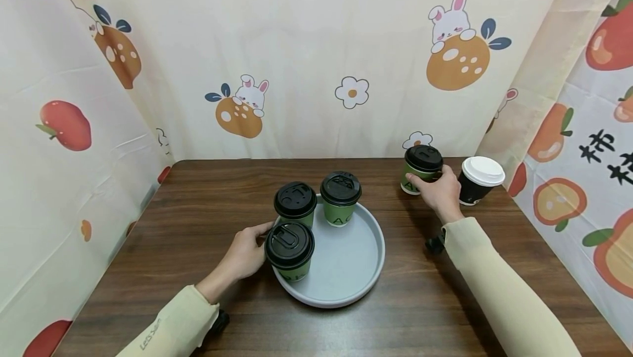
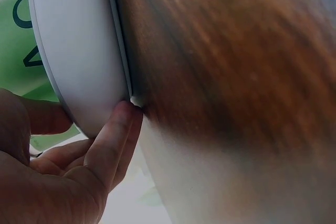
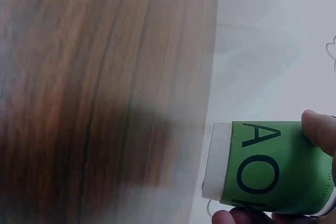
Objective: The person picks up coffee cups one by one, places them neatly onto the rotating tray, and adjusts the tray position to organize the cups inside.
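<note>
A round pale grey tray bears three green paper cups with black lids: a front cup, a back-left cup and a back-right cup. At the tray's left rim, my left hand pinches the edge; the left wrist view shows its thumb over the rim and fingertips at the outer side and underside. My right hand grips another green cup, black-lidded and upright, at the back right. In the right wrist view this cup seems raised off the table.
Just right of my right hand stands a black paper cup with a white lid. The dark wooden table is bordered by printed curtains at the back and both sides.
</note>
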The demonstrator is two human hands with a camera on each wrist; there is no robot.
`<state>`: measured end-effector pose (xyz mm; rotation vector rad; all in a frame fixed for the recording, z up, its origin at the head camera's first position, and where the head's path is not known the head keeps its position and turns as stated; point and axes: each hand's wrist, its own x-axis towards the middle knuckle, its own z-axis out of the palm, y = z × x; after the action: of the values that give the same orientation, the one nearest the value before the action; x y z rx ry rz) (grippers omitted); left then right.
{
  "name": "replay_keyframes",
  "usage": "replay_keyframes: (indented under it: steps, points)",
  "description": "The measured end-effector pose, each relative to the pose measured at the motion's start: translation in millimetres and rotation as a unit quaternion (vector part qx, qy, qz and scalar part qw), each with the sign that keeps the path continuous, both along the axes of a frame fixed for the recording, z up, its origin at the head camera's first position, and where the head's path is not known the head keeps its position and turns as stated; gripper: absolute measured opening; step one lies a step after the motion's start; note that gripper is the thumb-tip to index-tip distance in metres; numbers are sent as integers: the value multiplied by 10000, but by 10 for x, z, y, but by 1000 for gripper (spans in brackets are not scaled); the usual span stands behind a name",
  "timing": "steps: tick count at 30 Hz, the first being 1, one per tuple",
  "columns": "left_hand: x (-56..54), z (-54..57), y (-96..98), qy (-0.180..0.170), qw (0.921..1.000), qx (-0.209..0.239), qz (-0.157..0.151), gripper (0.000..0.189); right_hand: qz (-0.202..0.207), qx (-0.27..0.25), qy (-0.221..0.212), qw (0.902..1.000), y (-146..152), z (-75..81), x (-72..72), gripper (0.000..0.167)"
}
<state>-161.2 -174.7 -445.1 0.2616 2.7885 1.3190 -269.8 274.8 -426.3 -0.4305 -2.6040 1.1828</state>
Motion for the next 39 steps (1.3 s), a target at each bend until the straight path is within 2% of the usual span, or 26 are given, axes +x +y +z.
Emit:
replay_keyframes:
  steps: [22, 39]
  points:
    - [2, 5, -9, -32, 10000, 2, -17, 44, 416, 45, 436, 9982, -129, 132, 292, 87]
    - [-7, 1, -14, 30, 10000, -36, -46, 44, 803, -81, 583, 9950, -220, 203, 476, 82]
